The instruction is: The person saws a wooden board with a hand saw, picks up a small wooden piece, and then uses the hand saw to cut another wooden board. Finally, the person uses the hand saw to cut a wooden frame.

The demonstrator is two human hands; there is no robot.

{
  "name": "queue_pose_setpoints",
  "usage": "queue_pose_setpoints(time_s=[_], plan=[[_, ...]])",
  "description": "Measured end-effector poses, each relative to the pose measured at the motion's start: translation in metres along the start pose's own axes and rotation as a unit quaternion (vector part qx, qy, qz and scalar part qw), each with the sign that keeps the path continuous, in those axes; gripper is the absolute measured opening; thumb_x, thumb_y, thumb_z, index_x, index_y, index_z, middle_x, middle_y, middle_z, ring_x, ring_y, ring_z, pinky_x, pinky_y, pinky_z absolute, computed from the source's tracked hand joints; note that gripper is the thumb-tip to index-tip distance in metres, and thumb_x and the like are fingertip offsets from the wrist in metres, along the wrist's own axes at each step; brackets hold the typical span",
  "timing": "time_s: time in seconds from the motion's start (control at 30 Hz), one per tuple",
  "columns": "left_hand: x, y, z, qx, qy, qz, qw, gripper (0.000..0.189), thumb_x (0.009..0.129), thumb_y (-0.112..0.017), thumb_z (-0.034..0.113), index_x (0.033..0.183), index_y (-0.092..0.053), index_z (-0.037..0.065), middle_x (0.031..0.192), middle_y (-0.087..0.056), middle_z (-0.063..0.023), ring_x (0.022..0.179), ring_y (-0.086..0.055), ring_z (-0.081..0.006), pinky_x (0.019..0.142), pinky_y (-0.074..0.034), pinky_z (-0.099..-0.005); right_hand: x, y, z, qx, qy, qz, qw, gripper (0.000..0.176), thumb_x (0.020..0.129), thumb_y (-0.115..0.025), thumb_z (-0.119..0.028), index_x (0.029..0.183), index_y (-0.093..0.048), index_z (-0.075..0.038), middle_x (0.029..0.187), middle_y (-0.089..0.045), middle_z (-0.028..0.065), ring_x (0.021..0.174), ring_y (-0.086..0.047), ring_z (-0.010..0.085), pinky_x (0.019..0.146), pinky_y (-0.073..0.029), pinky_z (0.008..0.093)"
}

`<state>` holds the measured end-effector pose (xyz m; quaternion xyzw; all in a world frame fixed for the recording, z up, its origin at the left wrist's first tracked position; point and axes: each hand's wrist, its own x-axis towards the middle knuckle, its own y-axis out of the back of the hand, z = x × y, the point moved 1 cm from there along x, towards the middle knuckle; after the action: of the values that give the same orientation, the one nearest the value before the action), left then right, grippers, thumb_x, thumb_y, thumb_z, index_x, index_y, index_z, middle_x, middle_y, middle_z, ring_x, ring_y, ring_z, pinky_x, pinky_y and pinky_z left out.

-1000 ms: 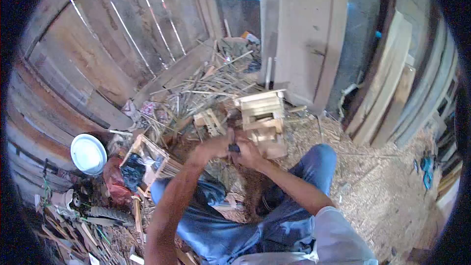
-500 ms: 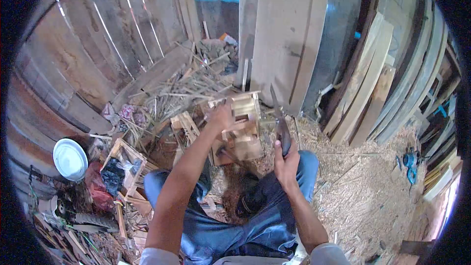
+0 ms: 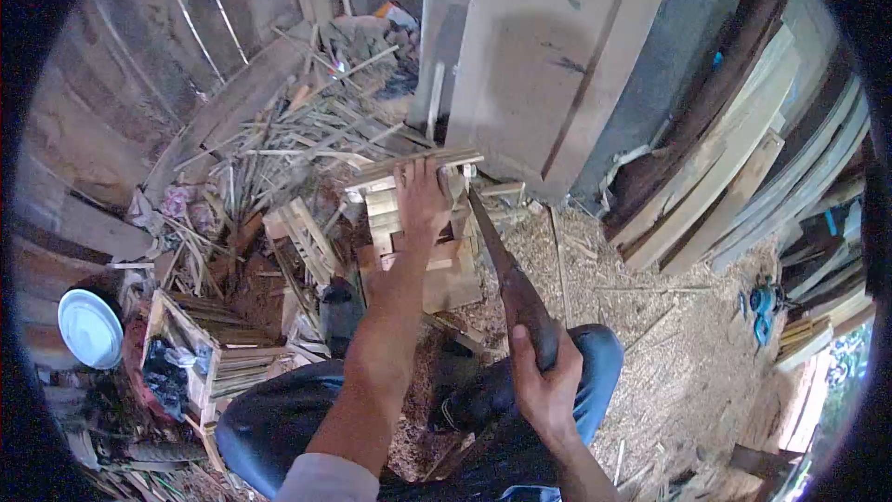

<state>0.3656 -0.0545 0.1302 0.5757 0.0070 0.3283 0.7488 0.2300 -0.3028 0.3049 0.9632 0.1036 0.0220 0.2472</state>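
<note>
My left hand reaches forward, its fingers bent over a pale wooden strip. The strip lies across the far end of a small slatted wooden frame, which stands on the floor between my knees and the wall. A flat piece of board leans at the near side of the frame. In my right hand is the dark handle of a machete. Its long blade slants up and to the left, with the tip close to the frame's right end. My palm hides part of the handle.
Thin wood offcuts are heaped at the back left. A slatted piece and a crate holding dark plastic lie left, near a white basin. Planks lean at right; a blue power tool rests on the shavings.
The view has shifted closer. My left hand has moved onto the strip at the frame's far end. The machete has swung from nearly upright to slanting left, its tip now beside the frame.
</note>
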Motion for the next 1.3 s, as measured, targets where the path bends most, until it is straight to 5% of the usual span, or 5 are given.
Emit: queue_pose_setpoints(time_s=[0.17,0.3,0.43,0.57,1.3], plan=[[0.002,-0.004,-0.006,0.004,-0.024,0.034,0.999,0.036,0.097,-0.039,0.024,0.117,-0.053,-0.002,0.117,-0.054,-0.02,0.114,-0.048,-0.0349,0.105,-0.028,-0.0498,0.004,-0.019,-0.023,-0.048,-0.037,-0.05,0.997,0.021,0.089,-0.065,-0.019,0.088,-0.06,0.001,0.058,-0.052,0.0077,0.053,-0.044,0.0097,0.049,-0.041,0.0298],[-0.002,-0.006,-0.008,0.009,-0.028,0.066,0.997,0.032,0.095,-0.042,0.023,0.114,-0.054,0.0,0.115,-0.055,-0.0188,0.115,-0.047,-0.0345,0.106,-0.028,-0.049,0.002,-0.025,-0.024,-0.067,-0.013,-0.041,0.997,0.02,0.084,-0.067,-0.017,0.084,-0.056,0.001,0.052,-0.053,0.0149,0.042,-0.056,0.0241,0.043,-0.043,0.036],[0.001,0.002,-0.004,-0.021,0.013,-0.012,1.0,0.033,0.093,-0.045,0.021,0.118,-0.053,0.001,0.119,-0.054,-0.0179,0.121,-0.043,-0.0343,0.109,-0.025,-0.0492,0.003,-0.027,-0.036,-0.119,-0.036,-0.084,0.989,0.017,0.085,-0.065,-0.015,0.084,-0.06,0.002,0.058,-0.055,0.0105,0.052,-0.049,0.0093,0.05,-0.043,0.0297],[-0.003,-0.003,-0.005,-0.013,-0.016,0.055,0.998,0.035,0.091,-0.047,0.019,0.121,-0.052,0.003,0.123,-0.052,-0.0169,0.125,-0.04,-0.0332,0.109,-0.024,-0.0491,-0.008,-0.021,-0.021,-0.063,-0.016,-0.08,0.995,0.024,0.079,-0.069,-0.017,0.093,-0.061,0.001,0.063,-0.062,0.0199,0.056,-0.065,0.0351,0.054,-0.052,0.0422],[-0.001,0.008,-0.006,0.009,-0.03,-0.052,0.998,0.067,0.076,-0.068,0.032,0.132,-0.047,0.002,0.135,-0.048,-0.0159,0.13,-0.037,-0.0322,0.114,-0.018,-0.0478,0.038,-0.013,-0.043,-0.072,-0.016,-0.052,0.996,0.022,0.084,-0.063,-0.017,0.093,-0.059,0.003,0.065,-0.058,0.0231,0.061,-0.061,0.037,0.058,-0.048,0.0432]])
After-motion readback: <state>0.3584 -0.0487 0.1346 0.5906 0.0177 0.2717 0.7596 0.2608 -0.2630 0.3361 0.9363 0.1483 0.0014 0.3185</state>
